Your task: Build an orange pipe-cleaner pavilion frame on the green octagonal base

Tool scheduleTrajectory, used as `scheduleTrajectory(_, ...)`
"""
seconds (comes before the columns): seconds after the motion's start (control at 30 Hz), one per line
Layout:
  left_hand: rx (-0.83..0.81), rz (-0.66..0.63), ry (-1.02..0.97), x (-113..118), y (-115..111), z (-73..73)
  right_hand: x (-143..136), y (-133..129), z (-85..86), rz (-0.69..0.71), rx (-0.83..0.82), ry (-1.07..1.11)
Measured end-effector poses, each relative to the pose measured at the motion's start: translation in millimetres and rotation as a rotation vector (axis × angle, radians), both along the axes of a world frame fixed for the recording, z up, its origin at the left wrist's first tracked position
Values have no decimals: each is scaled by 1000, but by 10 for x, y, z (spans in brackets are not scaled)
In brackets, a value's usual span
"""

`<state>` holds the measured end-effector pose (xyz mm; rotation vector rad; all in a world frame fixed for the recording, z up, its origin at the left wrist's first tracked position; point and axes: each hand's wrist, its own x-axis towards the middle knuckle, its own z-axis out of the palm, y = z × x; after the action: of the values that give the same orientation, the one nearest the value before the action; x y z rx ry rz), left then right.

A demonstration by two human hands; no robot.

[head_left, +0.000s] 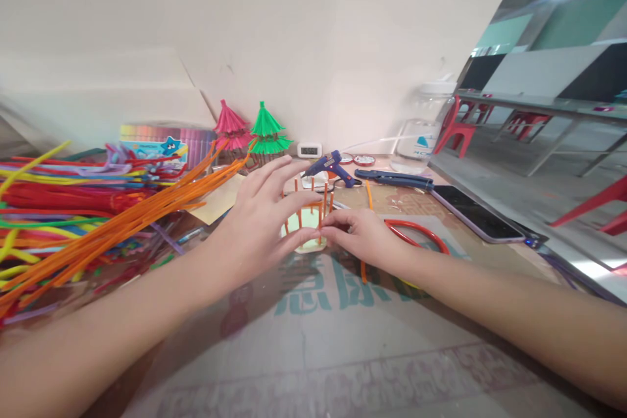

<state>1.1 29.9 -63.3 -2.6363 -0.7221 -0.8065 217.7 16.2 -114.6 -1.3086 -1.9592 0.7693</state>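
A small frame of upright orange pipe-cleaner posts [299,219] stands on a pale green base [311,249] in the middle of the table. My left hand [267,212] reaches around its left and near side. The left thumb and index finger meet an orange pipe cleaner [321,212] at the frame's near right corner, the thumb low and the index finger higher. From the right, my right hand [360,233] pinches close to the foot of that same post, its fingertips almost touching the left thumb. The fingers hide part of the frame.
Bundled pipe cleaners [122,225] cover the left side. Behind are markers [196,144], a pink tree-like ornament [230,124], a green one [267,127], a small clock [309,149] and a blue glue gun [329,164]. Pliers [394,178], a phone [475,212] and a bottle [421,127] lie right.
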Motion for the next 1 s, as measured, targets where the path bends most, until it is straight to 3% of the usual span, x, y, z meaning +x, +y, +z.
scheduleTrajectory(0.73,-33,-22,12,5,-12,-17,16,-5,-38,51,-11,40)
scheduleTrajectory(1.0,-71,-27,-42,-78,52,178,22,9,-54,36,-7,26)
